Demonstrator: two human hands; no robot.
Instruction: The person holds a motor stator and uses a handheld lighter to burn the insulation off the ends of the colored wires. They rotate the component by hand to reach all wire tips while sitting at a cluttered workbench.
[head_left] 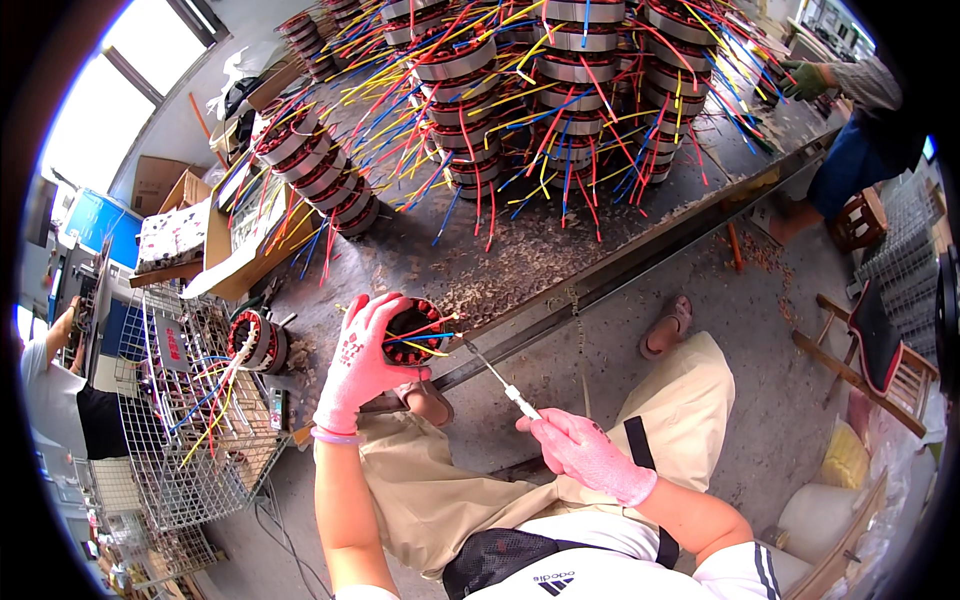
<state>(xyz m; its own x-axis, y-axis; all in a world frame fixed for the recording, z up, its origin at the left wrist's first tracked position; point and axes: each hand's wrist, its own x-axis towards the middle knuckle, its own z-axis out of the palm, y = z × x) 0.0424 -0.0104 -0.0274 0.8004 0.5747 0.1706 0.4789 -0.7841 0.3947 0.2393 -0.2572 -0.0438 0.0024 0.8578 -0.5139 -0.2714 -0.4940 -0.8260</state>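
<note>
At bench edge [560, 292] | left hand [365, 355] grasps 1 wound ring [405, 323] | right hand [588, 455] clasps tool [519, 401] | its slipping could nick leads [428, 326]

Upper left: a window [95, 115], its panes glaring white and divided by a dark frame, the brightest area in view; beside it, a pale wall [185, 110]. Centre to upper right: a workbench [590, 265] with a dark, worn top strewn with brownish flakes, its front edge running obliquely. Lower centre and right: a grey, mottled floor [620, 320], with brownish scraps [770, 270] scattered right of centre. Right margin: a wooden seat [900, 395] with a dark, red-edged cushion [878, 345].
</note>
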